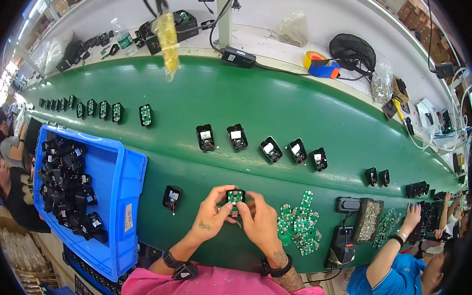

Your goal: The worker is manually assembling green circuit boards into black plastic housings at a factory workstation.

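My left hand [210,213] and my right hand [260,217] grip one small black plastic housing [236,192] from both sides, close in front of my body. A green circuit board shows in its opening, and both thumbs press on it. What lies under the board is hidden. A pile of loose green circuit boards [302,226] lies just right of my right hand. Left of my left hand stands another open black housing [172,196] with a white part and thin wires inside.
A blue bin [118,195] of black housings stands at left. Across the green bench [196,86] are open housings [236,137] and, farther left, housings with boards [145,115]. A tape dispenser [321,65] sits on the back shelf. A co-worker's arm [390,252] reaches in at right.
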`<state>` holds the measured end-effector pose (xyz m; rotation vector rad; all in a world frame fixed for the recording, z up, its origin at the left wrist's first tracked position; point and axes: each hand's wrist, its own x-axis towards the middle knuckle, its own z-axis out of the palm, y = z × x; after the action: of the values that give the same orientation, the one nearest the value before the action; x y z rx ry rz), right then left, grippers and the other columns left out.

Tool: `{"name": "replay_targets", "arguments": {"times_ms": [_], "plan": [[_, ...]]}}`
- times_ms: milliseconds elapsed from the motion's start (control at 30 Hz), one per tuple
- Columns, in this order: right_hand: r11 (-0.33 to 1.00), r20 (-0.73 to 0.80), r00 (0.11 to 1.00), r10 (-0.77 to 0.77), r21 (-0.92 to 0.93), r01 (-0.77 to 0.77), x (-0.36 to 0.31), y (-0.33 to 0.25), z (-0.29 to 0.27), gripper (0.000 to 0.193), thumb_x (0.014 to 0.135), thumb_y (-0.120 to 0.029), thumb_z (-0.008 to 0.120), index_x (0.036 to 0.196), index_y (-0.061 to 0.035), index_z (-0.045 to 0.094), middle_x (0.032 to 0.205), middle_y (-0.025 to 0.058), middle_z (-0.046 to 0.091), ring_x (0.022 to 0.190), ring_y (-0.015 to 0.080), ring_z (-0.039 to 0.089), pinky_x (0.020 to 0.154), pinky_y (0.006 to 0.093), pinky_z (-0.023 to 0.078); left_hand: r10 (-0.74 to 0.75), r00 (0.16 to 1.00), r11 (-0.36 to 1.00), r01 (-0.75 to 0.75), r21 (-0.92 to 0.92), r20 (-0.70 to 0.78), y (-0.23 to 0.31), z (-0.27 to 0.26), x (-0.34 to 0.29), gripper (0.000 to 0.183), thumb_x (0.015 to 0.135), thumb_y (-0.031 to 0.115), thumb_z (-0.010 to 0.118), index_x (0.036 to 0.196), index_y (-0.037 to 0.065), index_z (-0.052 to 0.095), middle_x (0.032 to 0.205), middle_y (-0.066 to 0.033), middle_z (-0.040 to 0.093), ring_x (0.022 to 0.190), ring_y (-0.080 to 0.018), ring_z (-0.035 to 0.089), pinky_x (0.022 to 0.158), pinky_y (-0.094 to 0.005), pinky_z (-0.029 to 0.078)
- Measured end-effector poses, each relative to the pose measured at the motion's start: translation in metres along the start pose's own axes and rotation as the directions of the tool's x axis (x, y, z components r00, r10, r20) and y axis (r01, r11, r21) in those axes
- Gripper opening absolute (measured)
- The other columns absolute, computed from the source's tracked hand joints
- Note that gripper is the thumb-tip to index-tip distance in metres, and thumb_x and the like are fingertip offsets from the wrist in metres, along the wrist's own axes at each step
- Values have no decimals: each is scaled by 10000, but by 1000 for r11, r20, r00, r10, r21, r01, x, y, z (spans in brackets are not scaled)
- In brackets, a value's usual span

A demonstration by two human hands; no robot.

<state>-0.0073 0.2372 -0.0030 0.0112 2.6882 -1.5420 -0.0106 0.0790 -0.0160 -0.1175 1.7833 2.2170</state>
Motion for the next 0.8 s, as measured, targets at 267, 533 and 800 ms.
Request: {"name": "replay_targets", "arguments": {"times_ms": [267,533,800], "plan": [[972,186,978,92,196,-129,0,-19,7,386,990,-123,531,1362,-21,529,896,151,689,800,198,703,702,332,542,-226,966,970,236,-65,125,16,-24,0,389,946,1,541,1322,47,455,1174,-140,627,979,-173,659,715,-287,624],[983,16,1000,-25,182,22,3,-12,29,311,966,-114,566,1266,-33,588,769,89,603,661,156,555,624,318,482,22,999,1000,-22,-4,32,-2,-22,-3,352,937,-22,548,1279,44,502,1170,-133,646,993,-150,654,693,-266,607],[983,22,999,-43,178,39,18,-29,27,384,944,-153,647,1286,6,573,954,123,638,718,170,648,614,291,514,168,979,957,-134,256,-115,36,-63,41,363,933,-20,510,1285,68,507,949,-125,651,786,-178,681,611,-338,611]]}}
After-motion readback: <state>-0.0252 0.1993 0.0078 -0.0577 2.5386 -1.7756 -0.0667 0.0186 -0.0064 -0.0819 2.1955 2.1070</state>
